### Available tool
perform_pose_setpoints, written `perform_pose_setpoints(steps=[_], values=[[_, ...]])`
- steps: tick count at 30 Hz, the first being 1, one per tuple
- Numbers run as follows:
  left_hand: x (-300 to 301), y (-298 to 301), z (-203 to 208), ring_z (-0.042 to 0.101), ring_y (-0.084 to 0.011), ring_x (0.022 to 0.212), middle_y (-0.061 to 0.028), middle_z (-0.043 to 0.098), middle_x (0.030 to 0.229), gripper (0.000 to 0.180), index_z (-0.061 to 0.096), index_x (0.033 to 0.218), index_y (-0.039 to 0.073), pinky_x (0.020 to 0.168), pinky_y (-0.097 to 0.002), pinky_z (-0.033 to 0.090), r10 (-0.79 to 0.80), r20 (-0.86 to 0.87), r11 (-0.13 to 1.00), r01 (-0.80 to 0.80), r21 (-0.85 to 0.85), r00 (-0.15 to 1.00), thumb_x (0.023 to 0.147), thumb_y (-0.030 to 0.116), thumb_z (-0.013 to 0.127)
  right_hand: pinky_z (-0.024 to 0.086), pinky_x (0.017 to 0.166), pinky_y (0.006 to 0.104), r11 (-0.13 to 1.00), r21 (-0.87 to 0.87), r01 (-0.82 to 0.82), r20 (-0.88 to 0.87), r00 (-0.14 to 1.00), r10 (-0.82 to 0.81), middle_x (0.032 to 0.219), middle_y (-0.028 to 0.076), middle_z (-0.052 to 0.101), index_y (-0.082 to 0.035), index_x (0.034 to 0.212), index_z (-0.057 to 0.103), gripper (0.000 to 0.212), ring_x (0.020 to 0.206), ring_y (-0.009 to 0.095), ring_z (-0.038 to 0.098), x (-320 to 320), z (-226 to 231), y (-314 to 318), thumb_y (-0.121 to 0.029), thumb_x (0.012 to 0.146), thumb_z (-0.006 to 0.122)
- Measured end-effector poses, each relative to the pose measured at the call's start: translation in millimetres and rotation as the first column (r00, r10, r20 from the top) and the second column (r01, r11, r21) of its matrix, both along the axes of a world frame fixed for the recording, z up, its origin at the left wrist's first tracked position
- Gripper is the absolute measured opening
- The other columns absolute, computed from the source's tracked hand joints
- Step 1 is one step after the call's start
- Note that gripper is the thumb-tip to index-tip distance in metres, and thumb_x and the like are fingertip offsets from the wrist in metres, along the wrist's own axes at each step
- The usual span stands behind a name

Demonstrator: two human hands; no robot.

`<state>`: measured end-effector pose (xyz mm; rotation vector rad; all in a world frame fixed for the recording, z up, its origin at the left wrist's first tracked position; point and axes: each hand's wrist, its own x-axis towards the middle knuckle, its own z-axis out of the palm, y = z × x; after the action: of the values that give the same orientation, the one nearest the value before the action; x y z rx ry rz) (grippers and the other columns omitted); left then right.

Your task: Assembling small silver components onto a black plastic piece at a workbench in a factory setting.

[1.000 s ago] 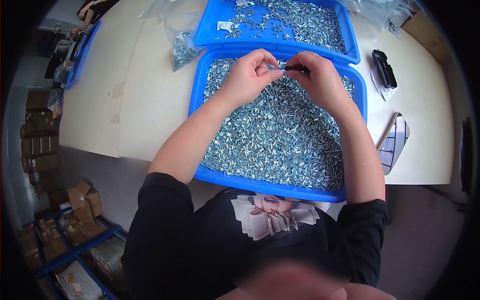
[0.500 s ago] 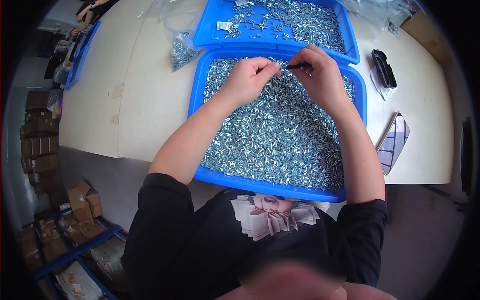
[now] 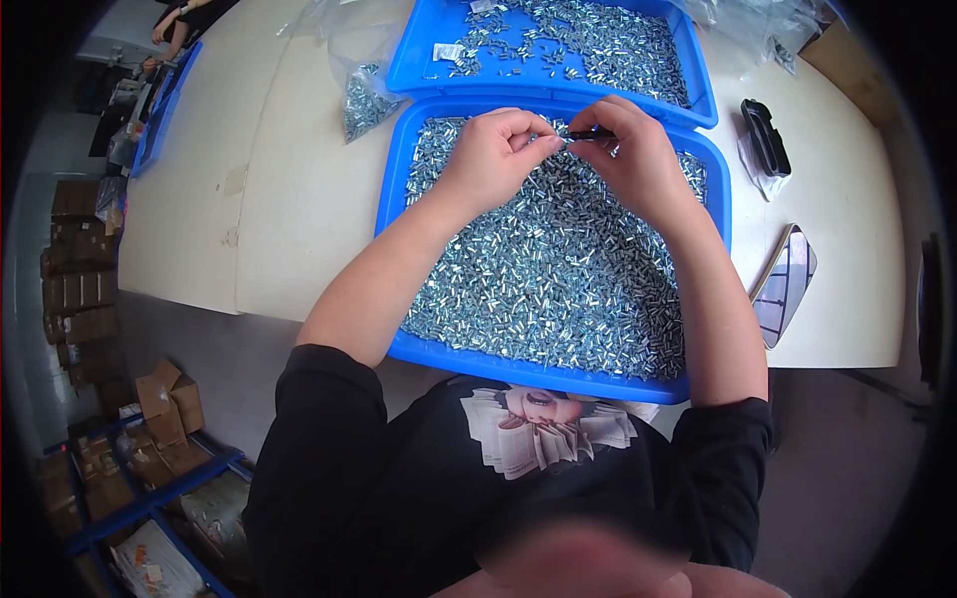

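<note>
Both of my hands are over the far half of a blue tray [image 3: 390, 199] filled with small silvery metal pieces [image 3: 538, 269]. In my right hand [image 3: 638, 149] is a slim black pen-like tool [image 3: 592, 135], pinched between thumb and fingers, its tip pointing left. My left hand [image 3: 498, 154] faces it with thumb and forefinger pinched together. Whatever those left fingertips hold is too small to make out. The tool's tip is close to the left fingertips; I cannot tell whether they touch.
Behind stands a second blue tray [image 3: 401, 60] with more metal pieces. A clear plastic bag [image 3: 367, 100] of pieces lies at its left. To the right on the table [image 3: 847, 269] are a black open case [image 3: 765, 140] and a phone [image 3: 785, 284]. Another person's hand [image 3: 159, 32] shows far left.
My left thumb and forefinger have shifted slightly, and the right hand has come a little left and down with the black tool. The trays stay in place.
</note>
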<state>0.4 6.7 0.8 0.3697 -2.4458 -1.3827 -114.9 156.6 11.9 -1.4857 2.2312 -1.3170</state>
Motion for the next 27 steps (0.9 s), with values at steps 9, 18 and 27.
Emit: perform_pose_setpoints(steps=[9, 18, 27], values=[[0, 1, 1, 0.038, -0.0032, 0.058, 0.0057, 0.045, 0.063, 0.012, 0.066, 0.083, 0.001, 0.053, -0.0202, 0.033, 0.005, 0.003, 1.000, -0.005, 0.016, 1.000, 0.079, 0.012, 0.068, 0.047, 0.071, 0.0380, 1.000, 0.006, -0.004, -0.026, 1.000, 0.004, 0.086, 0.015, 0.060, -0.001, 0.089, 0.062, 0.014, 0.084, 0.031, 0.059, 1, 4, 1, -0.011, 0.079, 0.063], [-2, 1, -3, 0.032, -0.0028, 0.050, 0.0082, 0.038, 0.054, 0.018, 0.064, 0.077, 0.002, 0.047, -0.0206, 0.027, 0.017, -0.024, 0.999, -0.016, 0.036, 1.000, 0.084, 0.019, 0.063, 0.047, 0.069, 0.0407, 1.000, -0.006, -0.024, -0.272, 0.962, 0.021, 0.084, 0.009, 0.059, -0.003, 0.081, 0.063, 0.009, 0.077, 0.030, 0.058, -3, 2, 1, -0.008, 0.075, 0.066], [-2, -1, 11, 0.034, -0.0002, 0.049, 0.0068, 0.051, 0.068, 0.018, 0.064, 0.094, 0.004, 0.042, -0.0170, 0.023, 0.069, 0.050, 0.741, -0.085, 0.666, 0.996, 0.087, 0.020, 0.061, 0.043, 0.064, 0.0225, 0.918, -0.368, 0.148, 0.510, 0.857, 0.066, 0.082, 0.002, 0.060, -0.004, 0.095, 0.058, 0.012, 0.073, 0.009, 0.056, -1, -1, -4, -0.010, 0.085, 0.061]])
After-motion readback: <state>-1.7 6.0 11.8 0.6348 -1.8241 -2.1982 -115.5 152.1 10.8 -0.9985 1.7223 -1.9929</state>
